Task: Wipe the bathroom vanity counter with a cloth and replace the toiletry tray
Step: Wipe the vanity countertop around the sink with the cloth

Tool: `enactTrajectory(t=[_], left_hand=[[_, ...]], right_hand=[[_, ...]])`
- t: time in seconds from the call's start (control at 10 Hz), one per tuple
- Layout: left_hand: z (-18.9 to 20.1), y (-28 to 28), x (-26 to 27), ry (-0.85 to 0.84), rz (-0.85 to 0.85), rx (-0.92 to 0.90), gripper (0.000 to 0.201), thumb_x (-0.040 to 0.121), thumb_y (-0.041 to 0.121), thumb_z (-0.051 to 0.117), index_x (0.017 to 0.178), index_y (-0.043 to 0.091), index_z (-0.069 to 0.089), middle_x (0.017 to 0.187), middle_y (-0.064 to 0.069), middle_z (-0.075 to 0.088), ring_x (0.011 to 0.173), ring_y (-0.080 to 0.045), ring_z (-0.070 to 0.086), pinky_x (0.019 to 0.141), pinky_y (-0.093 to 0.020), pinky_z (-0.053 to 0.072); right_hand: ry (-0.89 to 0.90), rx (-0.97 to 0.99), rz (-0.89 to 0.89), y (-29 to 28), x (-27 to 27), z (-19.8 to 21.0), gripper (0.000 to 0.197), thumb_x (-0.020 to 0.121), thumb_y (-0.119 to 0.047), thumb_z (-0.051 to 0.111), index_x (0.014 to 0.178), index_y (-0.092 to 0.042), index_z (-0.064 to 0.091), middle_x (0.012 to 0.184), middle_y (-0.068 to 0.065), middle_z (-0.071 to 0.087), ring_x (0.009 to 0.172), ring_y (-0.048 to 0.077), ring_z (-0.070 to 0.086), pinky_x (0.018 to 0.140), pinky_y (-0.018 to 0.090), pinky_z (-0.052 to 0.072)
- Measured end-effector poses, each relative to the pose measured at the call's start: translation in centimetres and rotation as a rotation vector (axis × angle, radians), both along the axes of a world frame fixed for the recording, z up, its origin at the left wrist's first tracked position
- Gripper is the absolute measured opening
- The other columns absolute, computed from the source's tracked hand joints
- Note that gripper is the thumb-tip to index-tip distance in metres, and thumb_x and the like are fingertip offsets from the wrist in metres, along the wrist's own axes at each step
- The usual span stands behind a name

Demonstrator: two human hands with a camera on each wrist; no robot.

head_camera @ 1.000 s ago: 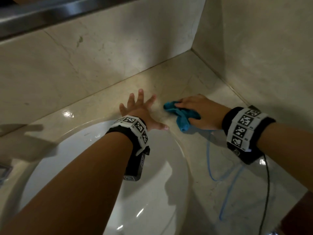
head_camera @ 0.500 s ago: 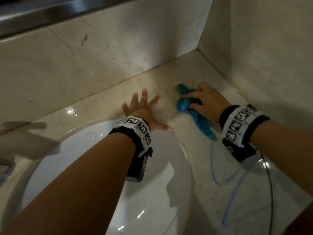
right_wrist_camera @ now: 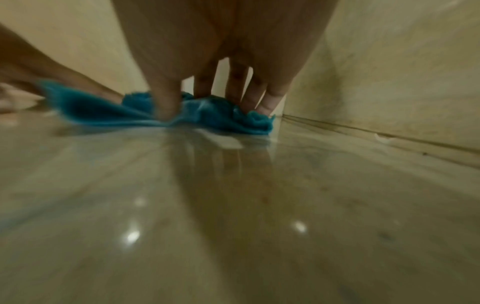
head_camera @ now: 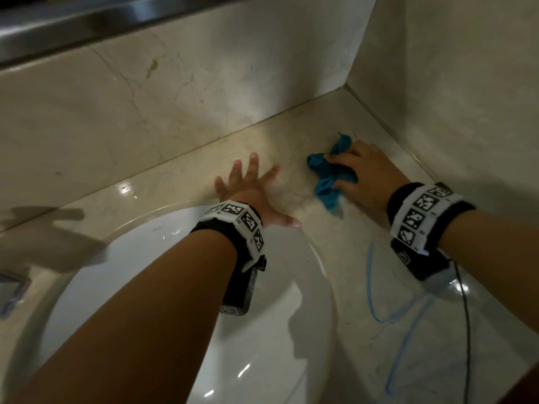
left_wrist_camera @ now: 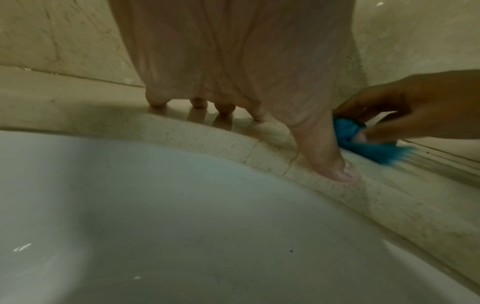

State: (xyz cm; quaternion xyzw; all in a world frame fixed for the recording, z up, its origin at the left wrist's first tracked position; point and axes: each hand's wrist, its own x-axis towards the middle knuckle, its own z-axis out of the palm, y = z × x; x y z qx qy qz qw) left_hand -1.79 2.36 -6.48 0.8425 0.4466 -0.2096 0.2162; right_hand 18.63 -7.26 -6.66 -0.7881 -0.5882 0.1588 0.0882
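The cloth (head_camera: 328, 176) is lying crumpled on the counter (head_camera: 364, 301), a small bright blue rag bunched into folds with one corner sticking up toward the back right corner. It is sitting near the counter's back edge, just right of the basin rim. The counter is showing as glossy beige marble, catching light spots. The tray is not showing.

I can read no words, brands or numbers here; the only markings are black-and-white square code tags on the left wristband (head_camera: 237, 217) and right wristband (head_camera: 423, 212), which spell out nothing legible.
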Motion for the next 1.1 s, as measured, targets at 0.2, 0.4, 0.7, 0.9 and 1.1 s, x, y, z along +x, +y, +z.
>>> enactTrajectory(t=[0.2,0.4,0.7,0.9,1.1], left_hand=[[0.3,-0.2,0.0,-0.009,0.012,-0.013,0.121,0.056,0.076,0.069,0.143,0.05,-0.011,0.154,0.008,-0.03,0.143,-0.025,-0.023,0.114,-0.058,-0.005],[0.2,-0.1,0.0,-0.003,0.006,-0.013,0.122,0.056,0.077,0.067,0.144,0.05,-0.012,0.153,0.008,-0.03,0.143,-0.025,-0.024,0.114,-0.059,-0.004],[0.4,-0.3,0.1,-0.011,0.017,-0.01,0.122,0.056,0.075,0.07,0.144,0.05,-0.01,0.154,0.008,-0.029,0.143,-0.025,-0.023,0.114,-0.058,-0.005],[0.0,-0.1,0.0,-0.001,0.0,0.008,0.122,0.054,0.079,0.067,0.143,0.05,-0.012,0.154,0.008,-0.029,0.144,-0.025,-0.022,0.114,-0.059,-0.004],[0.3,-0.1,0.1,0.006,0.003,0.005,0.123,0.054,0.078,0.067,0.143,0.05,-0.013,0.154,0.008,-0.029,0.144,-0.025,-0.021,0.114,-0.059,-0.002]], right_hand=[[0.051,0.062,0.004,0.1,-2.2,-0.7,0.037,0.082,-0.012,0.065,0.119,-0.016,0.064,0.117,0.013,0.054,0.108,0.033,0.05,0.093,0.029,0.037],[0.044,0.054,-0.102,1.5,0.5,0.5,0.038,0.082,-0.001,0.057,0.118,-0.011,0.064,0.12,0.02,0.053,0.111,0.034,0.052,0.091,0.027,0.037],[0.011,-0.078,0.096,-1.6,-3.5,0.5,0.038,0.077,-0.034,0.07,0.112,-0.019,0.063,0.121,0.006,0.049,0.106,0.03,0.05,0.094,0.031,0.036],[-0.088,0.042,-0.193,2.7,1.3,0.1,0.03,0.081,-0.009,0.058,0.109,-0.002,0.062,0.115,0.022,0.057,0.105,0.038,0.053,0.084,0.038,0.044],[0.037,0.035,0.041,-1.7,-3.8,0.0,0.032,0.085,-0.007,0.057,0.115,-0.014,0.065,0.111,0.015,0.057,0.101,0.035,0.052,0.084,0.033,0.038]])
